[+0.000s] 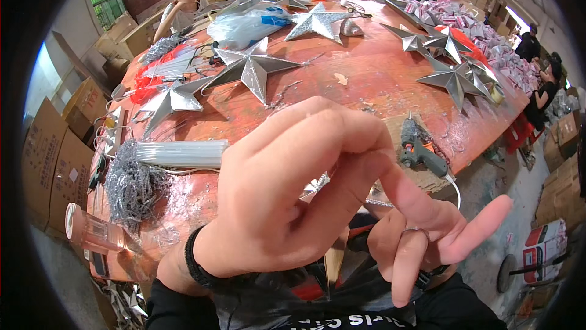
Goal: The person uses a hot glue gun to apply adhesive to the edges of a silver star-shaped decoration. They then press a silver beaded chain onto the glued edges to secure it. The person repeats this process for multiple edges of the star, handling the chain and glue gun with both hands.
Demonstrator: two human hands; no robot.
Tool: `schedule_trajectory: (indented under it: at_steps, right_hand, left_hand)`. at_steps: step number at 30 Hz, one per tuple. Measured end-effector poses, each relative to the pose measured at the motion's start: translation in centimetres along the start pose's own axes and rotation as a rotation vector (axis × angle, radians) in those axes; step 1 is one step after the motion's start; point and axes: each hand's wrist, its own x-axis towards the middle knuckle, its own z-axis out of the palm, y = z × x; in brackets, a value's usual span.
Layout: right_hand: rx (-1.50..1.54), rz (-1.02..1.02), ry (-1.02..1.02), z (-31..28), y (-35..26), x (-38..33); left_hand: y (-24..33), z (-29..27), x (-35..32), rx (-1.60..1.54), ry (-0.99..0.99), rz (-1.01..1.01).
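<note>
My left hand (293,177) fills the middle of the view, its fingers curled and its fingertips pinched together. Opposite it, my right hand (421,235) reaches up to those fingertips, with two fingers pointing outward. Whatever the fingertips pinch is hidden or too small to name. Below the hands, part of a shiny metallic star (332,266) shows near my lap, mostly covered by my left hand. A glue gun (421,154) lies on cardboard just beyond my right hand. Left of my left hand are clear glue sticks (180,152) and a tangle of silver tinsel (134,186).
Several silver stars (253,69) lie across the red table (360,89). A pink clear cup (97,232) stands near the left edge. Plastic bags (247,25) lie at the back, and small wrapped packs (488,40) are heaped right. Other people are beyond the table.
</note>
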Motion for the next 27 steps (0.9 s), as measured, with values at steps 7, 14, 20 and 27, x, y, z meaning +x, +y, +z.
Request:
schedule_trajectory:
  at_steps: [7,14,20,27]
  right_hand:
    - [-0.187,0.01,-0.028,-1.4,-1.1,-0.3]
    - [-0.188,-0.123,0.096,-1.2,-0.5,0.3]
    - [-0.229,-0.114,0.055,-1.6,-0.5,0.2]
    - [-0.341,-0.08,0.088,-1.6,-1.1,-0.1]
  left_hand:
    - [0.2,0.4,-0.1,-0.701,0.048,-0.531]
    - [1.2,-0.3,0.1,-0.654,-0.109,-0.491]
    - [1.2,-0.4,0.1,-0.577,-0.121,-0.465]
    - [0.8,-0.6,0.4,-0.121,-0.152,-0.126]
